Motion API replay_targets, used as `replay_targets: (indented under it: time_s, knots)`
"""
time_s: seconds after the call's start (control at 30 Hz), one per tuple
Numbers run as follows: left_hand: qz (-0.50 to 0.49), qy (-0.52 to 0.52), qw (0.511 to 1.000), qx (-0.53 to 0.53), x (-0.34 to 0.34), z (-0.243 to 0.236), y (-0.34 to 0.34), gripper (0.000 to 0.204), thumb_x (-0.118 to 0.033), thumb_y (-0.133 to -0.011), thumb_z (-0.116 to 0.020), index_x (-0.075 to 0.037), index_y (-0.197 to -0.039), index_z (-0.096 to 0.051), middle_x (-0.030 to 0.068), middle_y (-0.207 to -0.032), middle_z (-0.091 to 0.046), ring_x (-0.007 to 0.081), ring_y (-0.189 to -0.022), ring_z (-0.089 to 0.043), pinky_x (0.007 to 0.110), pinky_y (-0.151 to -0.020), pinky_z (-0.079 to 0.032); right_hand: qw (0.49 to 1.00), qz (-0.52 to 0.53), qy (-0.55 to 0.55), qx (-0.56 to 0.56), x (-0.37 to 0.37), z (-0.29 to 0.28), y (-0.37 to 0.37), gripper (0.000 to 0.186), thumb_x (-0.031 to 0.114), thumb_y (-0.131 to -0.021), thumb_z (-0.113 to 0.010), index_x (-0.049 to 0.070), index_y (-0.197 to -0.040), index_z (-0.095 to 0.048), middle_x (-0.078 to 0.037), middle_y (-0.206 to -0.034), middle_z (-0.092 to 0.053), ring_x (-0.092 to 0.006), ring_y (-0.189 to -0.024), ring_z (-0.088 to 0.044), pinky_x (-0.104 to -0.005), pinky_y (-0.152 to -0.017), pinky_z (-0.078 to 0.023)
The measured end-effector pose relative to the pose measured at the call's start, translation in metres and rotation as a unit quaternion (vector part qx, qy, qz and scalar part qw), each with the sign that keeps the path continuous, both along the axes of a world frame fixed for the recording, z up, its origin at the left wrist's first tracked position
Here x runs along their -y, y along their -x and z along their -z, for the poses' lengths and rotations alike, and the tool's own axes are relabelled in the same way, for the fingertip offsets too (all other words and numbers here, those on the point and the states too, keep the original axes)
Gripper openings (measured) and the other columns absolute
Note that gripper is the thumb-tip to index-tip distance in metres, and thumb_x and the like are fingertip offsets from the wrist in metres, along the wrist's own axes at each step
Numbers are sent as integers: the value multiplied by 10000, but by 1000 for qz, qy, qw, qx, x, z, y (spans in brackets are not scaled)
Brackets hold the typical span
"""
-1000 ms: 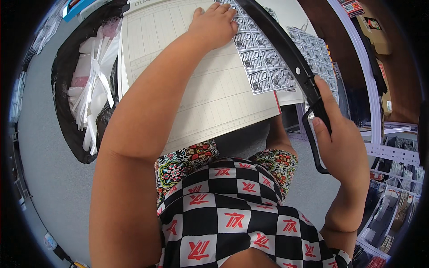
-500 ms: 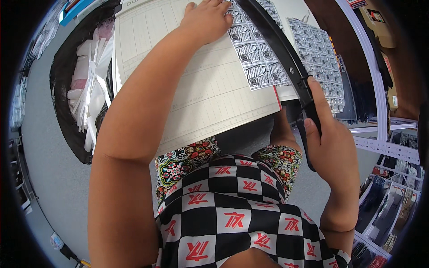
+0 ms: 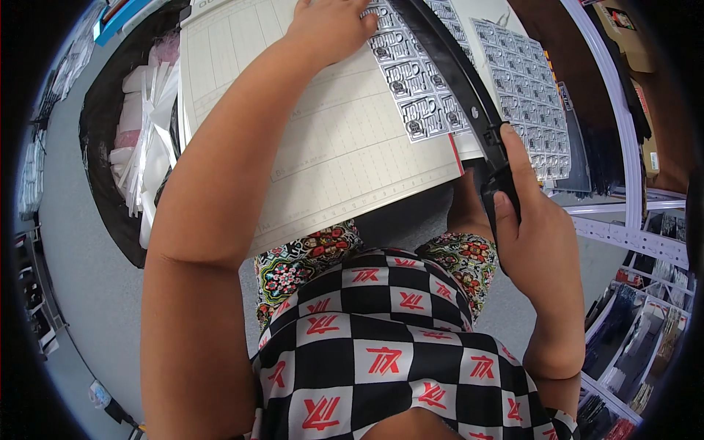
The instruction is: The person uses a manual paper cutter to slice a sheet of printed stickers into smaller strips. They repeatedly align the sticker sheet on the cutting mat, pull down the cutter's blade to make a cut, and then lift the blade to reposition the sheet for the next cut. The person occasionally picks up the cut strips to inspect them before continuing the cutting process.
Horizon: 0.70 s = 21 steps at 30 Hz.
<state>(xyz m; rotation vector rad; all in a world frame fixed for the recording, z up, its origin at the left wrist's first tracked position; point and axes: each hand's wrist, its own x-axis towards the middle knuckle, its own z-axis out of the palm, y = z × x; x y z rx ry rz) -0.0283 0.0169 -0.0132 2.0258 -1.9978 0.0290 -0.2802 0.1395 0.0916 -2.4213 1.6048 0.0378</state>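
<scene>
A cream gridded paper cutter board (image 3: pixel 337 117) fills the upper middle, with a sheet of small silver-and-black printed squares (image 3: pixel 418 110) lying on it under the black blade arm (image 3: pixel 447 66). My left hand (image 3: pixel 330 26) rests near the board's far end on the sheet's left edge, its fingers apart and partly cut off by the frame. My right hand (image 3: pixel 532 235) grips the blade arm's black handle (image 3: pixel 499 176) at the board's near right. A second printed sheet (image 3: pixel 513 88) lies to the right of the blade.
A black bag of white and pink scraps (image 3: pixel 132 147) lies left of the board. Cardboard boxes (image 3: pixel 623 40) are at upper right, and white racks with divided contents (image 3: pixel 653 345) at lower right. A cable (image 3: pixel 81 345) runs along the grey floor at lower left.
My right hand and the blade handle have swung slightly leftward, with the arm nearer the board's edge. The board and my left hand sit a little higher and further left in the view.
</scene>
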Motion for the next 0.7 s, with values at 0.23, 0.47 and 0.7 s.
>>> replay_targets:
  time_s: [0.23,0.47,0.7]
  knots:
    - [0,0,1000,8,1,1,-1,451,-273,-876,-329,-40,-1258,-383,121,-1345,-324,246,-1269,-259,468,-1012,-224,1000,9,-13,14,0,6,1,577,41,-812,-478,172,-1334,-271,-198,-1025,-565,-388,-761,-577,-402,-626,-448]
    - [1,2,1000,0,-2,-3,0,442,-267,-871,-350,-40,-1249,-391,121,-1342,-326,244,-1266,-264,476,-1004,-234,1000,-4,-1,27,0,11,5,578,43,-815,-481,176,-1334,-267,-187,-1060,-554,-383,-768,-579,-404,-623,-447]
    - [12,11,1000,-18,-6,-8,3,437,-275,-871,-360,-44,-1239,-402,122,-1329,-341,240,-1253,-285,481,-996,-244,999,-2,-4,35,0,13,6,570,41,-819,-474,172,-1333,-266,-192,-1050,-556,-390,-781,-574,-405,-632,-450]
